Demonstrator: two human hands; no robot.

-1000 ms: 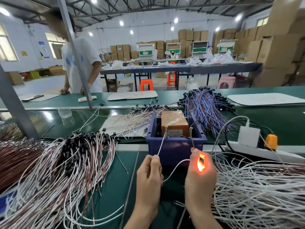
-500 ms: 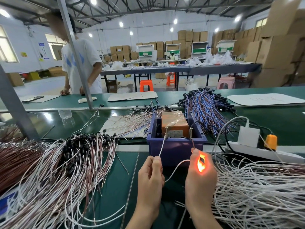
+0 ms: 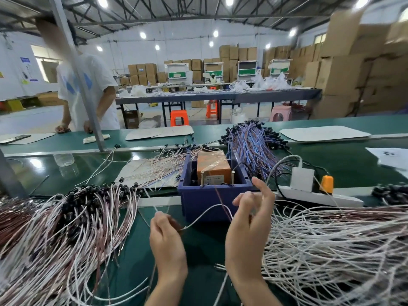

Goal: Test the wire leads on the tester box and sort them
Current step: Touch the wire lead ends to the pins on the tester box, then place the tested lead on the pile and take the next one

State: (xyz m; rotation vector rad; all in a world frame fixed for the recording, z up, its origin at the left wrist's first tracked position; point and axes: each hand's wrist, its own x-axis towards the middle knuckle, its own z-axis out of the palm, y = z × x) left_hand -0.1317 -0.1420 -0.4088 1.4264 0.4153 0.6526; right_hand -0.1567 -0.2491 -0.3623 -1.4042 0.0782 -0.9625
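At my station, the green workbench [image 3: 344,164] carries a blue tester box [image 3: 205,202] at center, between 2 heaps: pink-and-white leads [image 3: 66,228] at left, white leads [image 3: 331,250] at right. A power strip [image 3: 320,197] lies beside the box, blue-violet leads [image 3: 254,146] behind.

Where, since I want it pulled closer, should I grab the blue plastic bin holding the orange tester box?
Probably the two side-wall rims of the blue plastic bin, coming from above: it stands upright and open-topped, so those rims are exposed. Two upright screws crowd the inside of its near wall, leaving less room for a grip there.
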